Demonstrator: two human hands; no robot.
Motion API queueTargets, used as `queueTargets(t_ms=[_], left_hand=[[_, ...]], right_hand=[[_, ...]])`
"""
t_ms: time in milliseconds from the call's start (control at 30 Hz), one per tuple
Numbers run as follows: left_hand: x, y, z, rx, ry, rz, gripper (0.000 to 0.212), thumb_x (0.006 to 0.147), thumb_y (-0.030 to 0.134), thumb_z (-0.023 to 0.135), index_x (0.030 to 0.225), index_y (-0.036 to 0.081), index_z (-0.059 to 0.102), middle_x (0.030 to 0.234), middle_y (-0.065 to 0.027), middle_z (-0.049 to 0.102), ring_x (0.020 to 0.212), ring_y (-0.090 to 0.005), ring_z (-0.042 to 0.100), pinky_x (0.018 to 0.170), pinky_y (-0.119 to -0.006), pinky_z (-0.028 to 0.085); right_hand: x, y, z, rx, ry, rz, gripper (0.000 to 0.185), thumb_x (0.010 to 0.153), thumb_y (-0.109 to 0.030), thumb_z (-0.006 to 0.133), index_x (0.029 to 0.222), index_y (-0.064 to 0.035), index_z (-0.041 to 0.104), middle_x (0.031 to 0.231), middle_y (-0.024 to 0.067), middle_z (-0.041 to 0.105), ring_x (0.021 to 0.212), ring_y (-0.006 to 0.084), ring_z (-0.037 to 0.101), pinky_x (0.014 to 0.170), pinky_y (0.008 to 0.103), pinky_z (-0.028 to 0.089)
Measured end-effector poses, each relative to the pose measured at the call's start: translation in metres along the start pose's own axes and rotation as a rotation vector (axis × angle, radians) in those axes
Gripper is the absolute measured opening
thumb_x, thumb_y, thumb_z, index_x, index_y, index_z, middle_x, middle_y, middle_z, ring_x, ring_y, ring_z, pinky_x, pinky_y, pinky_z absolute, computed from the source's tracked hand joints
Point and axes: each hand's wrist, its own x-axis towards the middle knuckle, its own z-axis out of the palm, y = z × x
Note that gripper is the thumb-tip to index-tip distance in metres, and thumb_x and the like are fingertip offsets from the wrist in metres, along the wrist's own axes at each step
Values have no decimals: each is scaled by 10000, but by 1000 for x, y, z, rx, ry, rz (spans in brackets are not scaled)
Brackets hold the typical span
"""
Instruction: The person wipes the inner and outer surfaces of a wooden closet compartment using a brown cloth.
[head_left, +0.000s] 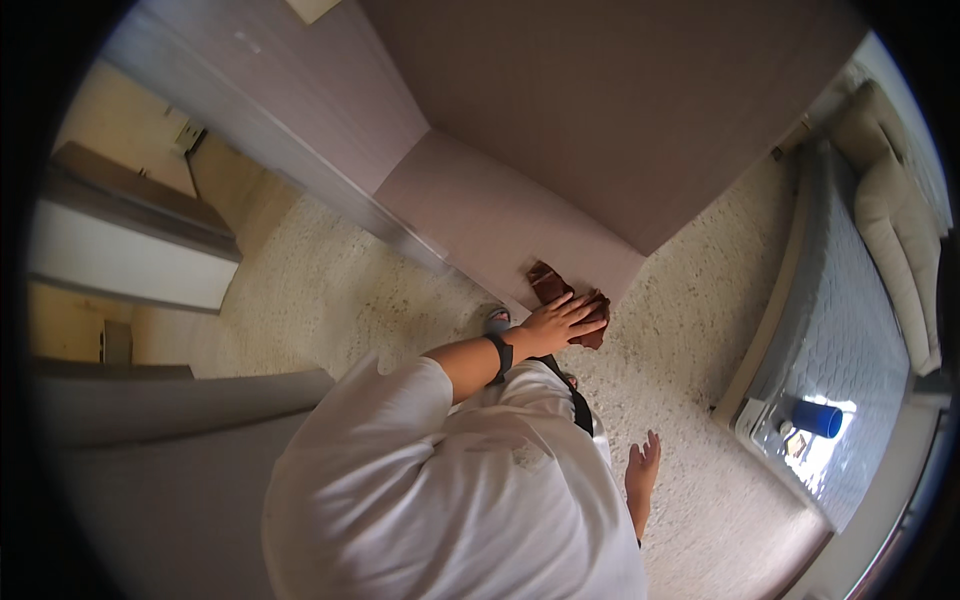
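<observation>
My left hand (561, 325) lies palm down over a crumpled reddish-brown cloth (547, 282), holding it against the edge of a wood-grain panel (495, 214). The fingers are spread across the cloth, and part of it sticks out past them on both sides. A dark band circles the left wrist. My right hand (643, 463) hangs at my right side above the floor, empty, with its fingers slightly apart. The panel belongs to a large piece of furniture whose broad brown face (600, 112) rises beyond it.
A speckled floor (360, 292) surrounds my feet. To the right is a mattress (840, 315) in shiny plastic, with a blue cylindrical container (817, 418) on it and beige cushions (892, 225) behind. White-and-brown furniture (135, 247) stands left, above a grey surface (187, 480).
</observation>
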Motion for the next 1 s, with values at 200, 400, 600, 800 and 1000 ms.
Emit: queueTargets(t_ms=[200,400,600,800,1000], left_hand=[[-72,-56,-8,43,137,-211,757,865,138,590,1536,303,279,1577,-115,289,1459,-294,281,1202,-483,174],[-133,-163,-37,101,37,-389,864,818,38,654,1531,329,263,1597,-82,244,1481,-275,232,1213,-465,176],[-173,-268,-50,51,-9,-323,741,906,120,593,1525,365,269,1597,-84,257,1468,-264,269,1215,-458,178],[-208,-361,-52,89,-23,-273,717,919,332,628,1533,353,259,1610,-76,222,1481,-264,230,1216,-463,154],[-244,-418,-66,13,-75,-358,747,932,262,614,1547,367,203,1619,-72,190,1499,-265,163,1231,-435,160]], right_hand=[[57,-94,34,-264,-124,-409,501,948,-141,583,1424,-66,446,1518,216,358,1349,386,423,1056,453,416],[76,-163,66,-378,-204,-460,486,941,-147,583,1404,-57,465,1516,234,356,1369,406,390,1076,462,394],[63,-186,126,-438,-217,-410,465,922,-152,607,1364,-57,498,1512,262,341,1350,440,397,1063,470,415],[51,-217,183,-469,-236,-356,407,929,-173,608,1318,-67,551,1511,281,328,1360,440,388,1064,470,408],[39,-252,227,-501,-138,-279,383,918,-166,626,1282,-67,564,1463,289,386,1328,451,421,1023,479,449]])
